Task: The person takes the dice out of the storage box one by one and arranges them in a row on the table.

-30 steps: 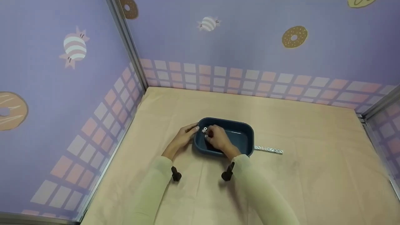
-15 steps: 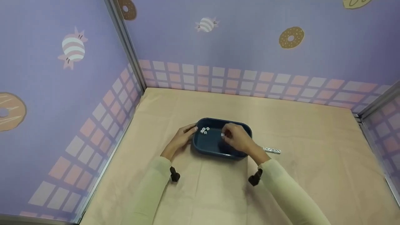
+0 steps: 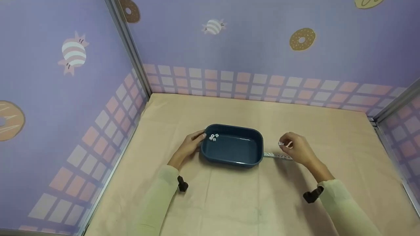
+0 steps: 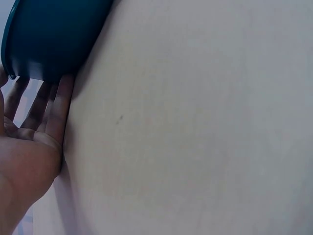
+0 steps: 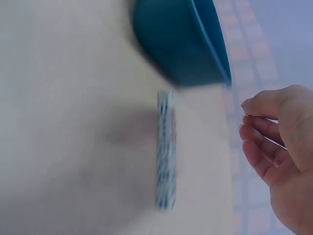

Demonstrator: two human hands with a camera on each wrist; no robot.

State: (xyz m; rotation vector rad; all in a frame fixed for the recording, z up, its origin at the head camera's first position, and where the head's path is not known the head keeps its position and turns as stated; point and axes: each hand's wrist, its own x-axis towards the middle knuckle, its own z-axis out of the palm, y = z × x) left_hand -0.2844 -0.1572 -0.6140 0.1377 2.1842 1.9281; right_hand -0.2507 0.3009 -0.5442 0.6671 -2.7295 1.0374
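Observation:
A dark blue rectangular tray [image 3: 233,149] stands on the table. Its left end is held by my left hand [image 3: 190,144], thumb at the rim and fingers against the outer wall, as the left wrist view shows with fingers [image 4: 58,105]. Several small white dice [image 3: 212,137] lie together in the tray's left end. To the right of the tray, my right hand [image 3: 297,149] pinches a small white die [image 3: 281,143] between thumb and fingertips. Below that hand a straight row of white dice [image 3: 274,155] extends from the tray's right side; its right end is partly hidden by the hand.
A pale cloth covers the table [image 3: 229,203]. Purple patterned walls [image 3: 256,42] enclose its back and sides, with metal posts [image 3: 129,42] at the corners. The tray's raised wall [image 5: 181,46] stands right at the near end of the row.
My right hand has moved out of the tray to the right, carrying a die above the row. The dice in the tray are now uncovered. My left hand stays at the tray's end.

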